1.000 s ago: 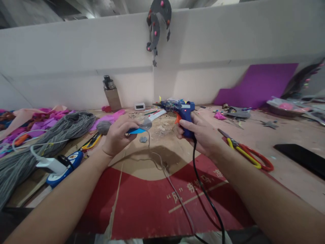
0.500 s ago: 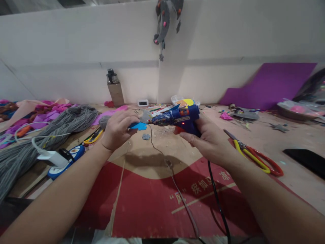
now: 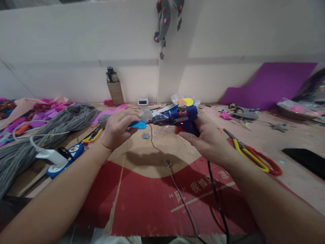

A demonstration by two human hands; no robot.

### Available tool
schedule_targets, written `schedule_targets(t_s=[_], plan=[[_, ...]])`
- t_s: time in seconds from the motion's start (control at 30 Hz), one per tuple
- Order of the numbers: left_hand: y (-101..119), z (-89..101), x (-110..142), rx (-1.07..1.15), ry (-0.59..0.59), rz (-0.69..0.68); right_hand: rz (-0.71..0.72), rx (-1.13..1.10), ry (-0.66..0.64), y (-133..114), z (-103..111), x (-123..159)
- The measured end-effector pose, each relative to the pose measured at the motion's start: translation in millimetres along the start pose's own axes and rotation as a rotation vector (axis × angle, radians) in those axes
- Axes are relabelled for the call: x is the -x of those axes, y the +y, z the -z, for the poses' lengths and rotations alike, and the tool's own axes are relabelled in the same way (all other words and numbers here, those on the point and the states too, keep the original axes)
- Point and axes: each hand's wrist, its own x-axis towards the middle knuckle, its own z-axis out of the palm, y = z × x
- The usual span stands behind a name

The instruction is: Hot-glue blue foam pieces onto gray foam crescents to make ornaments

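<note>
Facing a pale wall [image 3: 76,40], with a grey crescent decoration [image 3: 165,17] hanging high near the middle and a purple sheet [image 3: 269,84] leaning on the right. Gripping a blue glue gun [image 3: 189,118] in the right hand [image 3: 210,142], with fingers curling round the handle. Pinching a blue piece [image 3: 139,125] in the left hand [image 3: 119,128], above the cardboard [image 3: 142,203], with a grey piece [image 3: 146,116] showing just beyond.

Risking a burn, pointing a probably hot nozzle so near the left fingertips. Possibly smearing glue astray, through an unsteady wrist or bending blue piece. Possibly tugging the nozzle sideways by catching the black cord [image 3: 217,193], trailing past the near edge.

Working over red-and-brown cardboard along the table's [image 3: 299,186] near edge, between grey yarn [image 3: 76,118] heaping toward the left edge and scissors [image 3: 243,146] lying on the right side.
</note>
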Motion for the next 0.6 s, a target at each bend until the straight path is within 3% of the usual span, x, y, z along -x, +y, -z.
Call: schedule_targets(t_s=[0.6], plan=[[3.2, 0.3, -1.8, -0.020, -0.002, 0.024, -0.056, -0.013, 0.003, -0.2, 0.5, 1.4]])
